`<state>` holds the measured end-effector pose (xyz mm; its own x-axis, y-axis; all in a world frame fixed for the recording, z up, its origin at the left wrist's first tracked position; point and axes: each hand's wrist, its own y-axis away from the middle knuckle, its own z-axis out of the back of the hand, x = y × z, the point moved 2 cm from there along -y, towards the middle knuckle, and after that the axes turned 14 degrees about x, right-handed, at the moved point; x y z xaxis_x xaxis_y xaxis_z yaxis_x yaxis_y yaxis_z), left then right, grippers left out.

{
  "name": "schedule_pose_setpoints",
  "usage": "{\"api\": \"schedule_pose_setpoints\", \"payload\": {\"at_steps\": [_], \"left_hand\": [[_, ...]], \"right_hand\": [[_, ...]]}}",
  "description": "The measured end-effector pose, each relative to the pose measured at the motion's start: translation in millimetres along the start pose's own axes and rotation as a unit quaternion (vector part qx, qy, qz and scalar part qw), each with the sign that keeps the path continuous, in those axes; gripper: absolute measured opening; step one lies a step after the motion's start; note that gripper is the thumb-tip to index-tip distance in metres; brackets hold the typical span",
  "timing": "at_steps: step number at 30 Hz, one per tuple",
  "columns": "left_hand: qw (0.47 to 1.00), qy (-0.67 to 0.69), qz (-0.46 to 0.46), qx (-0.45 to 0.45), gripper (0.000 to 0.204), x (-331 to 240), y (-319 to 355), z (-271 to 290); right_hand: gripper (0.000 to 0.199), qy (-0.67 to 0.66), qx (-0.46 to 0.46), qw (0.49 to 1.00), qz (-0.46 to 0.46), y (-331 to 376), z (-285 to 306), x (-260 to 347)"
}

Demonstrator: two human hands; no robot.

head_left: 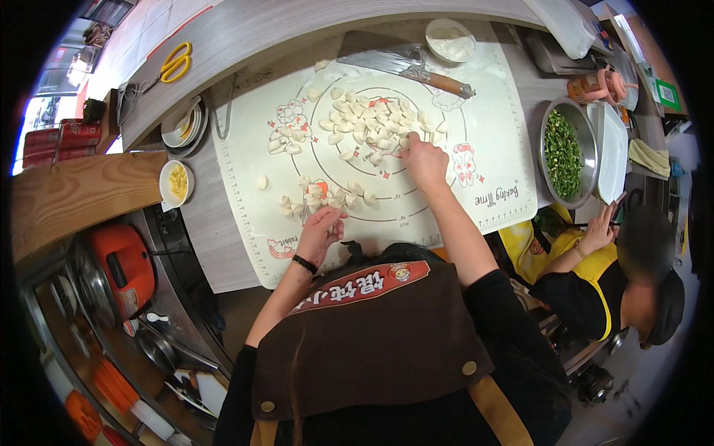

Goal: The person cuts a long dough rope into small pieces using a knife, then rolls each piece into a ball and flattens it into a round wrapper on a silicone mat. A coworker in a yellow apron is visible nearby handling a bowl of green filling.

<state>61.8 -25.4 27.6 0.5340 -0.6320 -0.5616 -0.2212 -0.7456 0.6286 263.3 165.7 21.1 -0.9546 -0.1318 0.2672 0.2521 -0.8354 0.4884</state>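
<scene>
A white baking mat (pixel 491 141) lies on the wooden counter, strewn with several small cut pieces of pale dough (pixel 364 123). My right hand (pixel 422 160) reaches to the edge of the dough cluster at the mat's middle, its fingertips pinched on one piece. My left hand (pixel 321 232) rests near the mat's front edge, fingers curled on a dough piece beside a few others (pixel 327 195). I wear a brown apron and a dark band on the left wrist.
A cleaver (pixel 409 65) and a bowl of flour (pixel 450 41) lie at the mat's far side. A steel bowl of chopped greens (pixel 563 152) and a white tray (pixel 613 152) stand right. Another person (pixel 617 282) sits lower right. Stacked plates (pixel 182 126), yellow scissors (pixel 175 62), left.
</scene>
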Motion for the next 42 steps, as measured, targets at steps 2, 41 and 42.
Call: {"api": "schedule_pose_setpoints", "payload": {"at_steps": [2, 41, 42], "left_hand": [[1.000, 0.003, -0.002, -0.020, 0.017, -3.3, 0.6, -2.4], [0.999, -0.035, -0.028, 0.024, 0.022, -6.7, -24.9, -21.1], [0.999, -0.029, -0.030, 0.017, 0.022, -7.4, -24.1, -20.3]], "right_hand": [[0.029, 0.008, -0.014, 1.000, -0.012, -4.8, -0.8, -0.2], [0.021, -0.303, -0.042, 0.940, 0.151, 34.2, -35.4, -44.5], [0.022, -0.329, -0.078, 0.930, 0.146, 24.8, -31.4, -50.7]]}}
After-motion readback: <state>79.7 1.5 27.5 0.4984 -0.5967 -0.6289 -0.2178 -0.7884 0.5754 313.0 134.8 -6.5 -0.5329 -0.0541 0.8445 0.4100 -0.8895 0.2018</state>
